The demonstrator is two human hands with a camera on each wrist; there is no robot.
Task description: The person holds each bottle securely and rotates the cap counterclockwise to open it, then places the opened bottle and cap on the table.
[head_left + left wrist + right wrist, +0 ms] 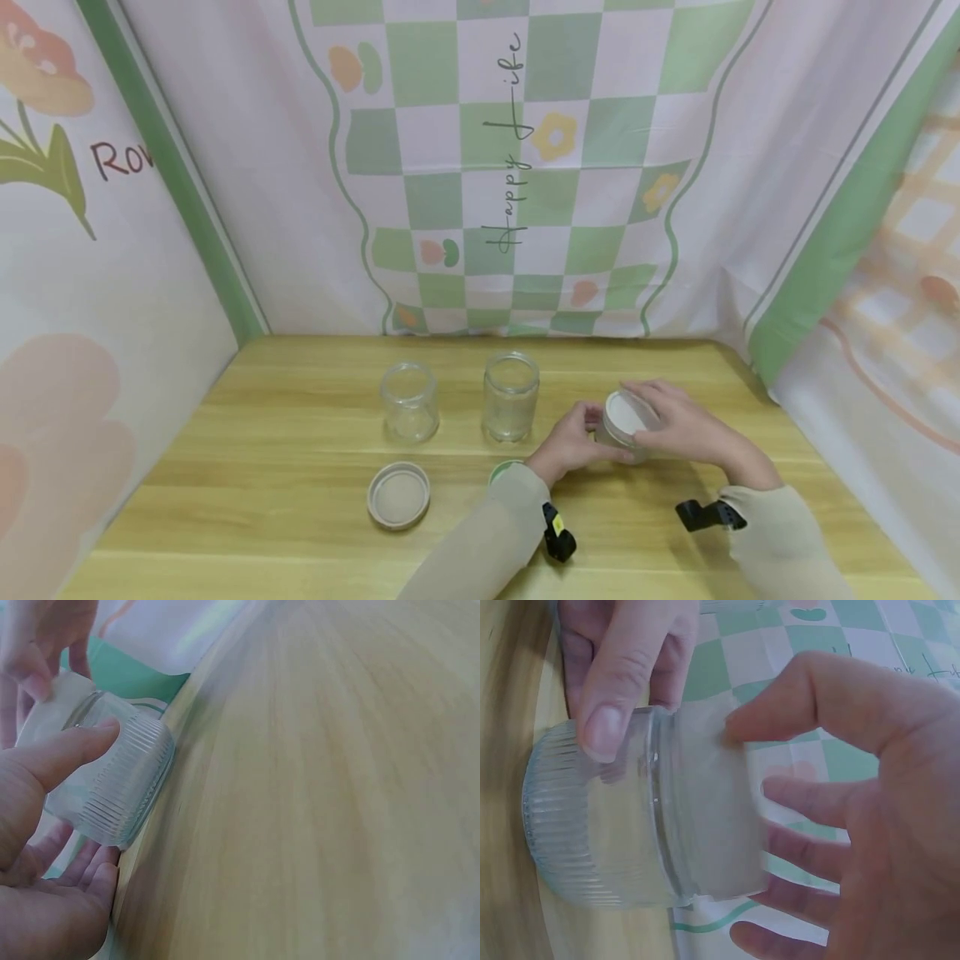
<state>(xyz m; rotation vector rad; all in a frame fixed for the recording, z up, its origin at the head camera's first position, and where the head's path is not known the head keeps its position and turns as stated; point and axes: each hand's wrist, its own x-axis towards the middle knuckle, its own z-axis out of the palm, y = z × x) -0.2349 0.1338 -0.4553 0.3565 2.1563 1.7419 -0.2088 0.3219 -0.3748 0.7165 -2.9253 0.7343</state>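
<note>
While you look down from the head view, your left hand (573,442) grips the ribbed jar (626,433) at the table's (300,517) right and your right hand (686,425) curls over its white lid (626,414). Two open jars (409,402) (512,395) stand empty, a loose lid (398,495) before them, so capping looks barely begun.

Left wrist: thumb and fingers (64,754) clasp the glass, nothing inside.

Right wrist: fingertips (739,724) pinch the lid, seated on the mouth; how tight, you cannot tell.
</note>
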